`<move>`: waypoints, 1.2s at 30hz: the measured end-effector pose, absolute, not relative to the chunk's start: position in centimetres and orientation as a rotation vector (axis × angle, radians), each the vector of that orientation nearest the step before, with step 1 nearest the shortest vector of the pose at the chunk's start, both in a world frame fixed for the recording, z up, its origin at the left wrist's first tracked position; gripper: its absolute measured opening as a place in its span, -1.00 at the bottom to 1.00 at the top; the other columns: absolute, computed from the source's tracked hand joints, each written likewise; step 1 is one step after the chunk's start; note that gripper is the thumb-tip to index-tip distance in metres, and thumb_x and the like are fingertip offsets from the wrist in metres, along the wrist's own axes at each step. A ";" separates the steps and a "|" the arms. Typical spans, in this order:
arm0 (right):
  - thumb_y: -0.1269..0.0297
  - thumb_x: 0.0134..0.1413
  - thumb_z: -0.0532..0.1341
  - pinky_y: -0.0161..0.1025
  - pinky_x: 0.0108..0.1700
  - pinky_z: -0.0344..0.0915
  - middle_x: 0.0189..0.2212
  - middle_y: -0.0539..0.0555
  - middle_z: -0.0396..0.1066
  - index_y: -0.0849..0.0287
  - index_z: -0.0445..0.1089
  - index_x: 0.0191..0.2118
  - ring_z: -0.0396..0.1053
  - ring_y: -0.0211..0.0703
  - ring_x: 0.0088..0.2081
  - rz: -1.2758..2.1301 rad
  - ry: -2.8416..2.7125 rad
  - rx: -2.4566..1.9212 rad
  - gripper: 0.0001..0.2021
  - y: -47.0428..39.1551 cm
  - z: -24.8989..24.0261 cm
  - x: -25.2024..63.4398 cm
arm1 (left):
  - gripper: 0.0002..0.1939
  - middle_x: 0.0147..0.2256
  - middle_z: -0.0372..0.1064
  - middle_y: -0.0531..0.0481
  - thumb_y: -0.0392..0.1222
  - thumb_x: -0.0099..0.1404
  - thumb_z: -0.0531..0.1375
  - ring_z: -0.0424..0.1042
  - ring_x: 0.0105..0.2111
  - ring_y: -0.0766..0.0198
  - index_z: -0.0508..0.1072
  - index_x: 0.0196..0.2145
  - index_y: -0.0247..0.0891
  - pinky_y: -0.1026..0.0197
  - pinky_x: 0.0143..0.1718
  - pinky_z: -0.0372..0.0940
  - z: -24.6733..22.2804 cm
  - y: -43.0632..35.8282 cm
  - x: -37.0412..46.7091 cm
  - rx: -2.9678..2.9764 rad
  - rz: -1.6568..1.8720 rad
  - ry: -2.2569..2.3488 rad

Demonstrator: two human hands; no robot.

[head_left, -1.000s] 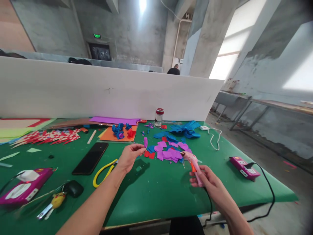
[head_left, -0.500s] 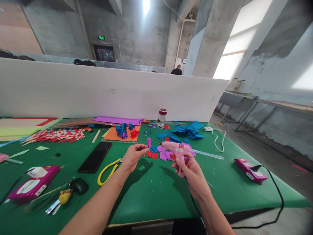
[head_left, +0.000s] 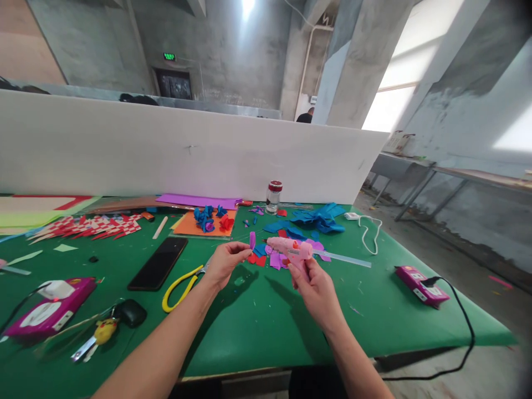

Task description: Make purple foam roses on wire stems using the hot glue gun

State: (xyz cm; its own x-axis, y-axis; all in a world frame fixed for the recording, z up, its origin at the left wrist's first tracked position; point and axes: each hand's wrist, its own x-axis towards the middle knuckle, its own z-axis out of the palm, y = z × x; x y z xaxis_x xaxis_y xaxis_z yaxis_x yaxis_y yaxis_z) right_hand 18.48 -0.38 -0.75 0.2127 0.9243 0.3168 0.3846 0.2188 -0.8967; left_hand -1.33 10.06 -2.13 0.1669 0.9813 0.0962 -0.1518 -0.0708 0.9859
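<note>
Between the thumb and fingers of my left hand (head_left: 228,263) a small purple paper piece (head_left: 252,240) stands upright. My right hand (head_left: 312,281) is closed round the handle of a pink hot glue gun (head_left: 291,249). Its nozzle points left, a short way from the purple piece, and a clear glue stick (head_left: 347,259) sticks out of its back. Beneath the gun lie loose purple petals (head_left: 276,260) and red paper pieces (head_left: 260,260). Yellow-handled scissors or pliers (head_left: 177,288) lie beside my left wrist, their front end partly hidden by the hand.
Blue and red paper flowers (head_left: 204,217) rest on an orange sheet at the back. A glass jar (head_left: 273,198) with a red lid stands near the white partition (head_left: 199,160). On the left are a black phone (head_left: 158,263), keys with a yellow charm (head_left: 105,331) and a magenta power block (head_left: 62,310). Another magenta block (head_left: 419,285) sits right.
My right hand has brought the glue gun slightly left, its nozzle nearer the purple piece. My left hand keeps its pinch. The whole view has shifted a little.
</note>
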 end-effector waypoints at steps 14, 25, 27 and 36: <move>0.18 0.22 0.09 -0.18 -0.05 0.32 -0.02 0.20 0.45 0.18 0.36 0.04 0.42 0.05 -0.03 0.452 -1.585 -1.296 -0.66 -1.3 -0.3 17.3 | -0.77 -0.53 0.48 0.01 -0.15 -0.13 0.42 0.34 -0.53 0.35 0.57 -0.47 -0.30 0.29 -0.43 0.17 -2.2 10.0 -1.4 1.257 1.199 0.927; 0.19 0.23 0.07 -0.16 -0.07 0.36 0.00 0.24 0.44 0.24 0.33 0.05 0.41 0.06 0.01 0.370 -1.627 -1.317 -0.65 -0.8 -1.0 17.3 | -0.77 -0.52 0.49 0.01 -0.16 -0.13 0.42 0.35 -0.51 0.35 0.57 -0.47 -0.29 0.29 -0.42 0.19 -2.2 10.1 -1.3 1.259 1.186 0.922; 0.19 0.23 0.07 -0.16 -0.08 0.37 -0.01 0.24 0.45 0.24 0.34 0.03 0.42 0.07 -0.01 0.371 -1.622 -1.319 -0.66 -0.8 -1.1 17.3 | -0.78 -0.52 0.49 0.02 -0.17 -0.13 0.42 0.35 -0.52 0.36 0.57 -0.47 -0.29 0.30 -0.42 0.19 -2.3 10.2 -1.3 1.262 1.184 0.919; 0.21 0.23 0.07 -0.15 -0.08 0.36 -0.03 0.23 0.46 0.23 0.33 0.04 0.44 0.05 -0.05 0.374 -1.613 -1.303 -0.67 -0.6 -1.2 17.4 | -0.79 -0.53 0.48 0.02 -0.17 -0.11 0.42 0.35 -0.51 0.35 0.57 -0.47 -0.29 0.30 -0.43 0.19 -2.1 10.1 -1.3 1.273 1.179 0.919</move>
State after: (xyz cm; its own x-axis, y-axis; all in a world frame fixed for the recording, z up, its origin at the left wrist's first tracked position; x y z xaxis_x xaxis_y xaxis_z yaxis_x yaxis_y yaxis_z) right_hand 17.40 -0.56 -1.16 0.0670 0.8679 0.4921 0.5631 0.3743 -0.7368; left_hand -1.31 10.05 -2.09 0.1988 0.9743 0.1060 -0.1354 -0.0799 0.9876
